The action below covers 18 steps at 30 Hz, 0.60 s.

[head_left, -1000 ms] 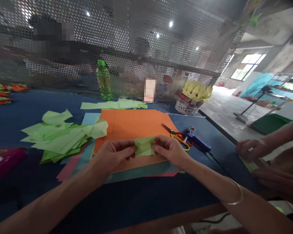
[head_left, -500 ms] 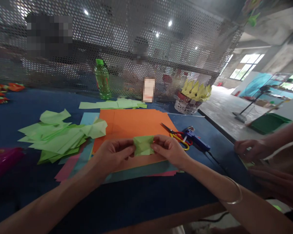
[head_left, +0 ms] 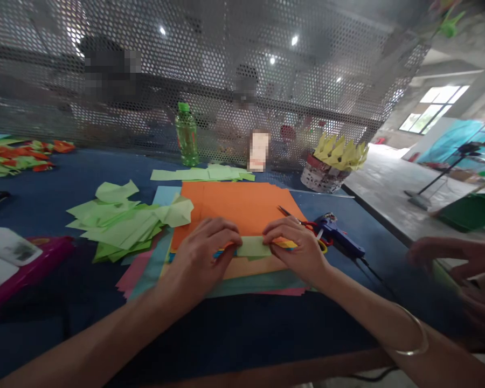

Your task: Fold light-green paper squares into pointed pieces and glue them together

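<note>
A small folded piece of light green paper (head_left: 253,247) is pinched at its left end by my left hand (head_left: 202,250) and at its right end by my right hand (head_left: 297,248). Both hands are closed on it, just above a stack of coloured sheets with an orange sheet (head_left: 234,202) on top. Scissors (head_left: 322,246) with red and yellow handles lie partly hidden behind my right hand. Left of the stack is a loose heap of green paper pieces (head_left: 117,223), one crumpled piece overlapping the orange sheet.
A blue glue gun (head_left: 339,235) with its cord lies at right. Behind stand a green-capped bottle (head_left: 186,134), green paper strips (head_left: 204,173) and a basket (head_left: 323,175) of yellow folded paper. A magenta object (head_left: 36,272) sits at left. Another person's hand (head_left: 448,253) is at the right edge.
The green paper now looks narrower, like a strip, and my fingers have curled over its ends. The view has shifted left, bringing more of the magenta object into sight.
</note>
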{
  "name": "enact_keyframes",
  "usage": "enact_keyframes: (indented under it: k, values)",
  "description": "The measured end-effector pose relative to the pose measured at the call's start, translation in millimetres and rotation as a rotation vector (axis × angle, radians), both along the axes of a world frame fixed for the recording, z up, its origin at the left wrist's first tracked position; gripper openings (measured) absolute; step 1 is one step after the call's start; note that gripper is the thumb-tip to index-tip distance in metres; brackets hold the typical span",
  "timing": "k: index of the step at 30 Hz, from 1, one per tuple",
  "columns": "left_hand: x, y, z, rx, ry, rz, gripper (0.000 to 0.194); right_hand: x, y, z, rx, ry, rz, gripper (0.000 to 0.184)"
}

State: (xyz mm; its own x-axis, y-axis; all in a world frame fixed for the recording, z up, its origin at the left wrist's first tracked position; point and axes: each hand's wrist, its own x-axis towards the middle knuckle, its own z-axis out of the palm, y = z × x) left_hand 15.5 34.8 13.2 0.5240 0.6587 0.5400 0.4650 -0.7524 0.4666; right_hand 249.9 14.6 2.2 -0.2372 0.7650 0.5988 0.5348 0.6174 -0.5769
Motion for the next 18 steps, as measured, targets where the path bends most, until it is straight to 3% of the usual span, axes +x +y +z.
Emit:
enact_keyframes:
  k: [4,13,18]
  values:
    - [1,-3,6.4,0.001,0.121,-0.042,0.028,3,3,-0.5,0.078,-0.177,0.03,0.02]
    - [0,6,-15.7,-0.102,0.123,-0.11,0.023,6,5,-11.4,-0.097,-0.208,0.024,0.031]
    - [0,5,-14.4,-0.137,0.158,-0.109,0.017,9,3,-8.0,-0.111,-0.265,0.087,0.027]
